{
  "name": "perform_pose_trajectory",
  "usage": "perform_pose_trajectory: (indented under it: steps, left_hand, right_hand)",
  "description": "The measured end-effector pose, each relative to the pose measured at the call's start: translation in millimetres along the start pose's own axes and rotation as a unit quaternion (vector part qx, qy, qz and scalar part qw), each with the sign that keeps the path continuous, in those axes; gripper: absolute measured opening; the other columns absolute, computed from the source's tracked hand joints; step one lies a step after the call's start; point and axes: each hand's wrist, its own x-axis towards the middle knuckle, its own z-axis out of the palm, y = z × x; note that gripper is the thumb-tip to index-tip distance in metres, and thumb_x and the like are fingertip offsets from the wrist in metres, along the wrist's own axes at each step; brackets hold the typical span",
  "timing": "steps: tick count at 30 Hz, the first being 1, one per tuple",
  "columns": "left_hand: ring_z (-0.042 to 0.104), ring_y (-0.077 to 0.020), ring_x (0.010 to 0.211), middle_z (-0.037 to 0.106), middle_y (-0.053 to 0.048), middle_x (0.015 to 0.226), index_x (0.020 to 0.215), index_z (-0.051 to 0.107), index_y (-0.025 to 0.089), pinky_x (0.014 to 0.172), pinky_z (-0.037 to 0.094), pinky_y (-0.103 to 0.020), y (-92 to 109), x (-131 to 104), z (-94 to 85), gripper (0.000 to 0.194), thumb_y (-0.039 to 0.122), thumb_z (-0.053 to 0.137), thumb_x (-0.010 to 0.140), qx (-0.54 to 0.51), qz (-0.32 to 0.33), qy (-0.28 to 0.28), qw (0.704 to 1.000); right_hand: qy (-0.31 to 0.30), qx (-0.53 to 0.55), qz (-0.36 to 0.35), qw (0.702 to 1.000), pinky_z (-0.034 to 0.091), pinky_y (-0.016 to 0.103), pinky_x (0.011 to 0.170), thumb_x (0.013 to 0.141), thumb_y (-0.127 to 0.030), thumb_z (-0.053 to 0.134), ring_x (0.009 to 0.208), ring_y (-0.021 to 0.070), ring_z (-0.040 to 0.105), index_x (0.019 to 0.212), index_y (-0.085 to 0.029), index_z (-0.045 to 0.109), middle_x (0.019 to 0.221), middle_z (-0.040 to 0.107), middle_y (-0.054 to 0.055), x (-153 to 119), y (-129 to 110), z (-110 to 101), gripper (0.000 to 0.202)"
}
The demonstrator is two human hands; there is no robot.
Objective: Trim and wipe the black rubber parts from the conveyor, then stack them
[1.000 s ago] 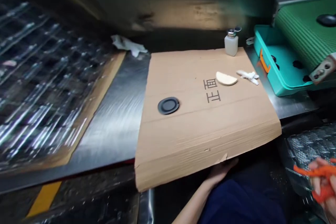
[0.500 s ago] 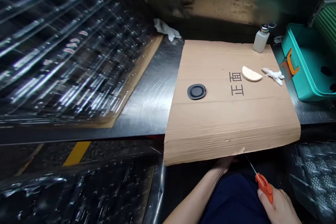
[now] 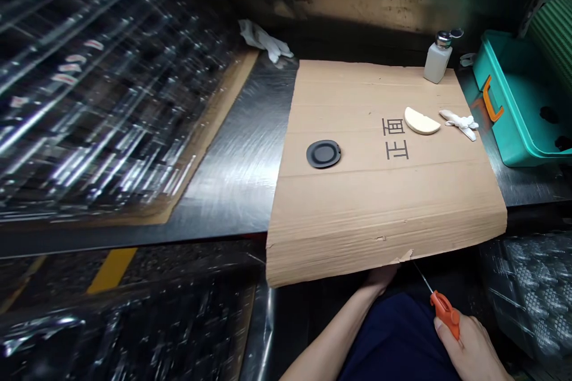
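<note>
Gripping an orange-handled tool (image 3: 445,314), the R hand (image 3: 476,348) sits low, off the near edge of the cardboard sheet (image 3: 348,196), toward its near R corner. Thumb lies along the grip, the other fingers closed round it as far as I can see. The tool's thin metal shaft slants up & L to the sheet's near edge, by a torn flap a bit R of the middle – can't tell if the tip touches anything.

L hand (image 3: 383,274) is tucked at/under that same near edge, abt mid-way along; its fingers are hidden in shadow, so can't say if they're spread, pressed together or pinching smth. Dark blue clothing (image 3: 393,342) shows b/w the two forearms.

On the sheet: a dark grey rounded part (image 3: 323,154) lies flat nr the L edge, approx halfway back. A cream half-round pad (image 3: 421,122) is farther back, toward the R edge, w/ a crumpled white item (image 3: 460,123) just R of it. A bottle (image 3: 437,63) w/ a metal top stands nr the far R corner. Teal bin (image 3: 513,137) – orange handle (image 3: 491,100) facing the sheet – sits just past the R edge. White glove (image 3: 264,40) lies beyond the far L corner.
</note>
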Motion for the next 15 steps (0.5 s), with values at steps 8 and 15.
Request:
perform_pose_trajectory:
  steps: [8, 15]
  left_hand:
    - [0.065, -0.0346, 0.116, 0.073, -0.014, 0.116, 0.108, 0.067, 0.017, 0.105, 0.048, -0.058, -5, 8, -12.3, 0.041, 0.021, 0.084, 0.071, -0.243, -0.081, -0.089, 0.963]
    - [0.064, -0.0339, 0.117, 0.073, -0.011, 0.114, 0.105, 0.07, 0.018, 0.107, 0.046, -0.058, 5, 3, -14.1, 0.039, 0.023, 0.085, 0.069, -0.235, -0.079, -0.107, 0.963]
  right_hand:
    - [-0.063, -0.027, 0.02, 0.997, 0.041, 0.029, 0.066, 0.098, -0.051, 0.028, 0.073, 0.0237, 0.069, 0.083, -0.024, 0.058, 0.077, 0.071, 0.004, 4, -4, 3, 0.043]
    - [-0.049, -0.018, 0.036, 0.998, 0.041, 0.03, 0.067, 0.098, -0.05, 0.032, 0.076, 0.0239, 0.071, 0.087, -0.025, 0.062, 0.079, 0.072, 0.003, 3, -4, 5, 0.041]
